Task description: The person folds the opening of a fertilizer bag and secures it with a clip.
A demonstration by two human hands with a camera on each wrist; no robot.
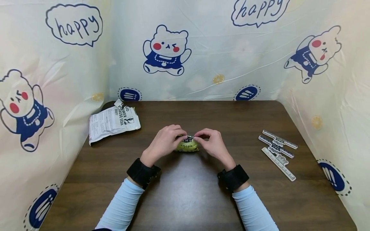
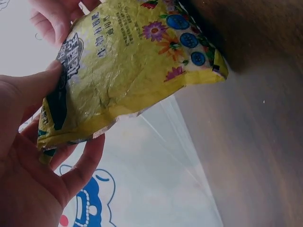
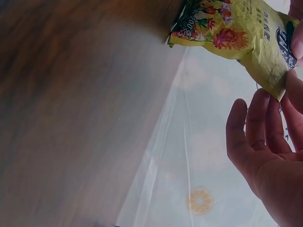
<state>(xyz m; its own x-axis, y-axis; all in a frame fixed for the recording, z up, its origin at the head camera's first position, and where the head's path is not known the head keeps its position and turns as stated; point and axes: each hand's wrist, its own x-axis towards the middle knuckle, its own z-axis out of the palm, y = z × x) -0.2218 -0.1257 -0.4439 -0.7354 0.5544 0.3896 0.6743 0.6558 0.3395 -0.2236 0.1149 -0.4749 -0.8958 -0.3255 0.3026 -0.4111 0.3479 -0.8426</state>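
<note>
A yellow-green plastic packet [image 1: 187, 146], printed with flowers and dark lettering, stands on the table between both hands. My left hand [image 1: 167, 141] pinches its top edge on the left, thumb on the near face and fingers behind, as the left wrist view shows on the packet [image 2: 123, 61]. With thumb and fingertips, my right hand [image 1: 213, 143] pinches the same top edge on the right. In the right wrist view the packet [image 3: 236, 33] hangs from the grip near its corner, and the other fingers [image 3: 236, 127] of that hand spread below it.
A white printed soil bag [image 1: 114, 123] lies at the back left of the brown table [image 1: 188, 199]. Several ruler-edged clips [image 1: 277, 149] lie in a group on the right. A patterned cloth [image 1: 202, 57] walls off the back and sides.
</note>
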